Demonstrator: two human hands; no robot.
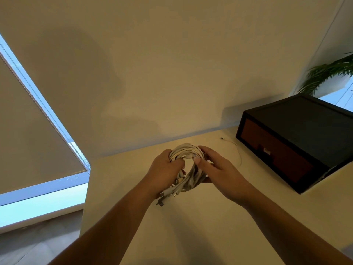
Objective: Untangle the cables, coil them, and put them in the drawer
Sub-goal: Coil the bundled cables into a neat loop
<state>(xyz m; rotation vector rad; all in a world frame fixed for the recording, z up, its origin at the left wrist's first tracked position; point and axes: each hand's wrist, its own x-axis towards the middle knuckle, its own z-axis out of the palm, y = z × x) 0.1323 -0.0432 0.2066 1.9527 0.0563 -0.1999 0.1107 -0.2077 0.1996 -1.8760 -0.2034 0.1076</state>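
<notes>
So the bundle of white cables wound into a thick round loop (188,150) is dead centre of the frame, held just above the pale cream desk (191,230), with plug ends dangling out at the lower left. The left grip (164,169) is clenched round the loop's left side, fingers hooked through the hole. The right grip (219,169) clamps the right side, thumb on top and fingers underneath.

Looks to me like the coiling step, pretty much wrapped up for this lot. Just right of the hands, one thin loose white cable (236,146) lies flat on the desk, so that one isn't coiled yet. Further right is the black storage box (305,121) with its reddish-brown drawer front (277,150), which looks closed.

Next move imo: one grip has to hold the whole loop alone so it doesn't spring apart, while the other pulls that drawer open.
</notes>
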